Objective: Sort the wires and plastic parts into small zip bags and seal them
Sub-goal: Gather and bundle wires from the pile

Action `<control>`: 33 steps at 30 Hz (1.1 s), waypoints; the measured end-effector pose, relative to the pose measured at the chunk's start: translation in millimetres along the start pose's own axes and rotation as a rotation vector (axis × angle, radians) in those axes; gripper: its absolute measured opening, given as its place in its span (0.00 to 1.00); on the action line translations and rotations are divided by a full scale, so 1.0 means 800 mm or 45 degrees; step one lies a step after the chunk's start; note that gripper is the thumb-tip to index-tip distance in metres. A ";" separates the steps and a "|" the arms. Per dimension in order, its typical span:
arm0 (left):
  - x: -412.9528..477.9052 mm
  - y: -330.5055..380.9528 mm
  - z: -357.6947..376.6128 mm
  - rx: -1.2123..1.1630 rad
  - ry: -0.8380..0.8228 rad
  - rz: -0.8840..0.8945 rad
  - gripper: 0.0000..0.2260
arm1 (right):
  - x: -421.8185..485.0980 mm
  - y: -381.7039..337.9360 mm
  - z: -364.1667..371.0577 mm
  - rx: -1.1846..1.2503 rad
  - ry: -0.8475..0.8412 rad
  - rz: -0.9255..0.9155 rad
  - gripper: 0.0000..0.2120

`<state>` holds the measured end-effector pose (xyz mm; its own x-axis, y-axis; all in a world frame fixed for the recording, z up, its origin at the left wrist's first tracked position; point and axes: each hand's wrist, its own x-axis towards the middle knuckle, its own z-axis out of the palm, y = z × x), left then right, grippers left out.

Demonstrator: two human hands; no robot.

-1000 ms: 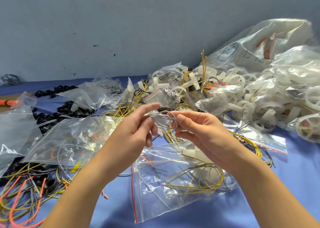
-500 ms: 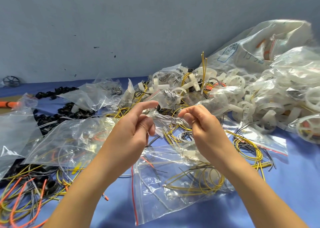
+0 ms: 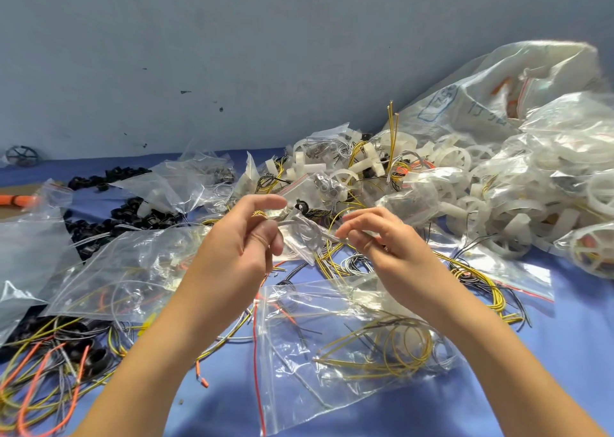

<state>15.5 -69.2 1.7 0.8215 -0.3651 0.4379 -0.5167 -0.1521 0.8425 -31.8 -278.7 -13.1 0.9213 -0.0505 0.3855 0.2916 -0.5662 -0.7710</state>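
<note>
While the blue tabletop (image 3: pixel 564 353) carries the whole clutter, its biggest load is a white sack (image 3: pixel 498 97) slumped at the far right, with a heap of white plastic wheels (image 3: pixel 465 174) spilling from it toward the middle. Nearer lie two flat zip bags, one holding yellow wire loops (image 3: pixel 349 347) under the forearms and another (image 3: pixel 126 270) to the left, beside black rings (image 3: pixel 139 210) and a tangle of loose orange and yellow wires (image 3: pixel 40 380). Above these, the left hand (image 3: pixel 239 247) and right hand (image 3: pixel 388 247) are raised close together, and the small zip bag (image 3: pixel 307 237) hangs stretched between them over the pile, a thin grey wire coil seemingly inside it. The left fingers (image 3: pixel 265 200) pinch one end of its mouth between thumb and forefinger; the right fingers (image 3: pixel 362 217) curl in and pinch the other end. This looks like the sealing step: the next move probably calls for pressing along the zip strip from end to end while keeping the wire below the closure.
</note>
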 end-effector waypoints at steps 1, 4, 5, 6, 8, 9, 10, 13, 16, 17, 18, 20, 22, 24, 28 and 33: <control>-0.001 0.000 0.001 0.012 0.003 0.001 0.13 | -0.001 -0.001 -0.001 -0.081 -0.021 -0.020 0.10; -0.004 -0.001 0.003 0.089 0.004 0.017 0.13 | -0.004 -0.012 -0.005 -0.385 -0.013 -0.110 0.21; -0.004 -0.001 0.004 0.116 0.003 0.026 0.13 | -0.004 -0.017 -0.005 -0.437 -0.022 -0.130 0.25; -0.004 -0.001 0.004 0.139 0.001 0.037 0.13 | -0.004 -0.021 -0.003 -0.460 -0.043 -0.145 0.25; -0.004 0.001 0.006 0.171 0.001 0.065 0.14 | -0.004 -0.023 0.001 -0.484 -0.089 -0.165 0.19; -0.005 0.003 0.007 0.181 0.006 0.078 0.14 | -0.004 -0.022 0.004 -0.498 -0.098 -0.178 0.16; -0.005 0.005 0.007 0.191 0.013 0.089 0.14 | -0.004 -0.021 0.006 -0.500 -0.102 -0.192 0.12; -0.005 0.003 0.006 0.374 0.068 0.145 0.13 | -0.005 -0.024 0.008 -0.399 -0.127 -0.203 0.08; -0.007 -0.003 0.005 0.847 0.159 0.203 0.10 | -0.008 -0.031 0.009 -0.297 -0.154 -0.177 0.08; -0.008 -0.003 0.007 0.987 0.191 0.209 0.08 | -0.009 -0.033 0.011 -0.266 -0.160 -0.152 0.09; -0.010 -0.003 0.008 1.080 0.227 0.215 0.07 | -0.010 -0.035 0.013 -0.238 -0.166 -0.118 0.10; -0.010 -0.004 0.008 1.154 0.315 0.214 0.06 | -0.012 -0.039 0.017 -0.190 -0.187 -0.055 0.11; -0.007 -0.007 0.000 1.162 0.386 0.183 0.06 | -0.013 -0.042 0.018 -0.164 -0.204 -0.043 0.12; -0.005 -0.008 -0.009 1.158 0.433 0.141 0.07 | -0.013 -0.045 0.017 -0.162 -0.217 -0.061 0.13; -0.006 -0.004 -0.010 1.026 0.415 -0.011 0.11 | -0.011 -0.047 0.012 -0.070 -0.205 -0.112 0.14; -0.006 0.010 0.013 -0.063 0.123 -0.280 0.10 | -0.012 -0.046 0.018 0.067 -0.214 -0.148 0.08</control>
<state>5.0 -78.4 3.4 0.9332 -0.2387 0.2685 -0.3128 -0.1723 0.9341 -47.8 -245.2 4.2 0.9093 0.1534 0.3870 0.4076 -0.5161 -0.7533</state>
